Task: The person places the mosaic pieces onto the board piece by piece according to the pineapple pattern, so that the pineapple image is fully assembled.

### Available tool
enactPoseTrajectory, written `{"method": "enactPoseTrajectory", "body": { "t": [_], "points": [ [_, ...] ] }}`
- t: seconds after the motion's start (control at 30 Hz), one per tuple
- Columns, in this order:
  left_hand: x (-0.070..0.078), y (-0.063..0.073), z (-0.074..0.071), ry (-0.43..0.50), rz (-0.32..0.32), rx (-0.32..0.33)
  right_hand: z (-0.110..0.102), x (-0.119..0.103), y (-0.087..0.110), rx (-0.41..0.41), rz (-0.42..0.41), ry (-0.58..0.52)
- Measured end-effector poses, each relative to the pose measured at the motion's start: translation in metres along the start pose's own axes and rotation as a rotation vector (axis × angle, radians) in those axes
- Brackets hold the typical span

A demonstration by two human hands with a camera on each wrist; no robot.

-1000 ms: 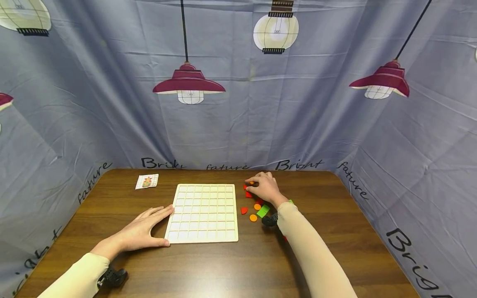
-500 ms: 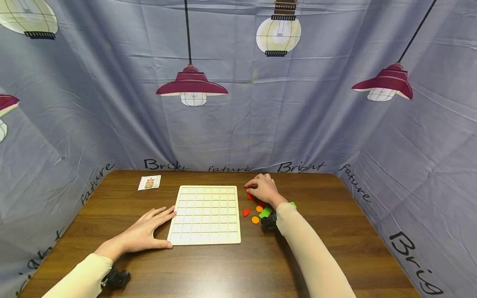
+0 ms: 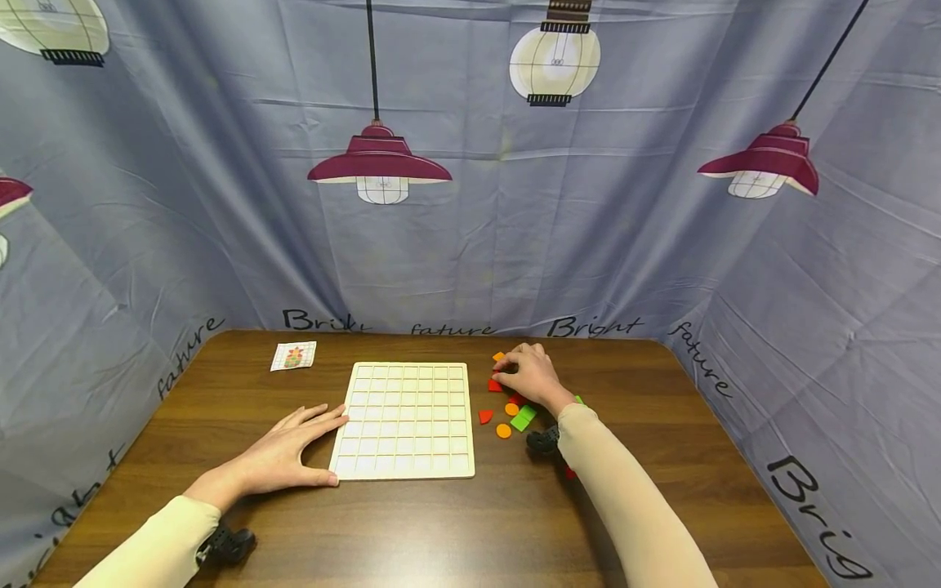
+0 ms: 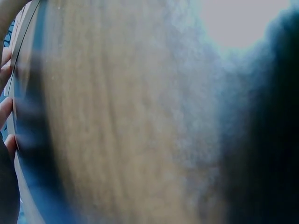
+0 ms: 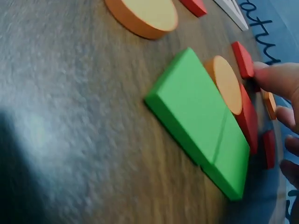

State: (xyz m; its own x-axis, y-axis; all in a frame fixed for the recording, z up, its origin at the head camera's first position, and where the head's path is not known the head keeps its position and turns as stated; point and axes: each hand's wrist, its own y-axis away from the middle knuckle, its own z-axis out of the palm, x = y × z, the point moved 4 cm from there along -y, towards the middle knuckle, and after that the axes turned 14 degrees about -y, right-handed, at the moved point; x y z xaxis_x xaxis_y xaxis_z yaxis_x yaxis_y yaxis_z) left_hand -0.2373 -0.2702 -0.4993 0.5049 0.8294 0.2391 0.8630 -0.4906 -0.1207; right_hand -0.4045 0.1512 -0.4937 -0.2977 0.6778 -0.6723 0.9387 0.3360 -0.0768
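Note:
In the head view a pale square board (image 3: 408, 420) with a raised grid lies on the table. My left hand (image 3: 283, 457) rests at its left edge, fingers and thumb spread. My right hand (image 3: 535, 377) reaches over small coloured pieces right of the board. Its thumb (image 5: 275, 78) touches or nearly touches a red piece (image 5: 242, 60) in the right wrist view. The other fingertips stand apart from the thumb, near an orange piece (image 5: 269, 105). Nearer the camera lie two green squares (image 5: 191, 107) side by side, and an orange disc (image 5: 227, 86). The palm hides some pieces.
A small card (image 3: 293, 356) with a coloured picture on a grid lies at the table's back left. Another orange disc (image 3: 503, 430) and a red piece (image 3: 486, 416) lie close to the board's right side. Patterned cloth (image 3: 470, 245) hangs behind the table (image 3: 412, 531).
My right hand has drawn slightly right, and an orange piece at the back shows again beyond its fingers. My left hand stays at the board's edge. The head view has shifted a little.

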Motion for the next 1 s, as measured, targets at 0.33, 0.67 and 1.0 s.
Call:
{"method": "enactPoseTrajectory", "body": {
  "t": [0.33,0.67,1.0],
  "points": [
    [-0.001,0.0,0.001,-0.006,0.001,-0.011,-0.007,0.012,0.001,-0.089,0.038,-0.192],
    [-0.002,0.0,0.0,-0.016,0.003,-0.011,-0.005,0.015,-0.002,-0.119,0.049,-0.158],
    [-0.003,-0.003,-0.003,-0.029,0.003,-0.001,-0.005,0.016,-0.003,-0.094,0.014,-0.161]
  ]
}}
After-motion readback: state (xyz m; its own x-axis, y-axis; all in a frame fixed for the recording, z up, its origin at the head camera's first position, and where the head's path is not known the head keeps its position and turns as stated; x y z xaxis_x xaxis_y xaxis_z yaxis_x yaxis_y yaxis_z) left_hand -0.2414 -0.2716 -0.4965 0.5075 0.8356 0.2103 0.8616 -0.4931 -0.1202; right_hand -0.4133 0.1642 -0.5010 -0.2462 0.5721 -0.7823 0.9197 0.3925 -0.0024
